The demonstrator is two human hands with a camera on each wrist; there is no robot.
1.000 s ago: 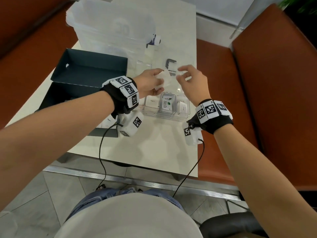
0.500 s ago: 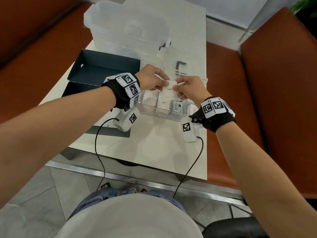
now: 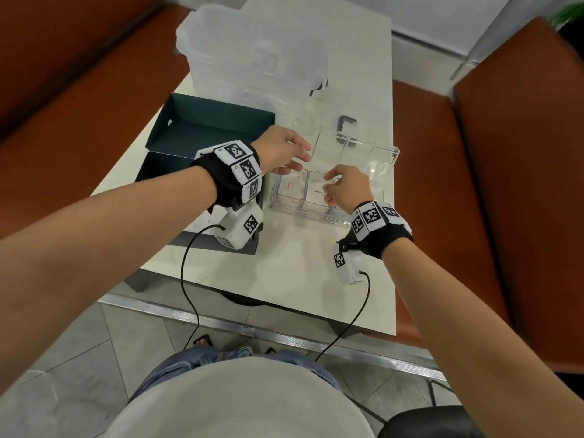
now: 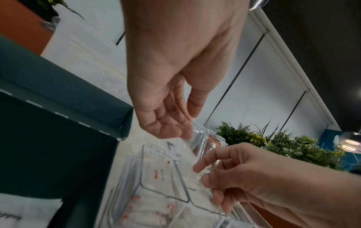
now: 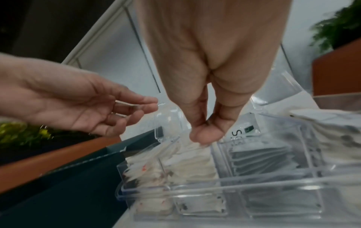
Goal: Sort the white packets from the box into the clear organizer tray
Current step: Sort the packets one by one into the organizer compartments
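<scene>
The clear organizer tray stands on the white table with its lid tipped open behind it. Red-printed packets fill its left compartment, white sugar packets the middle one, and grey packets the one to the right. My right hand reaches into the middle compartment and pinches the top edge of a white packet between thumb and fingers. My left hand hovers above the tray's back left corner, fingers relaxed and holding nothing. The dark box lies open to the left.
A large translucent plastic bin stands at the back of the table. A small black bracket lies behind the tray lid. Orange-brown benches flank the table. More white packets lie in the box under my left wrist.
Both hands held one white packet above the tray. The left hand has let go and drawn back to the left, while the right hand has lowered the packet into the middle compartment.
</scene>
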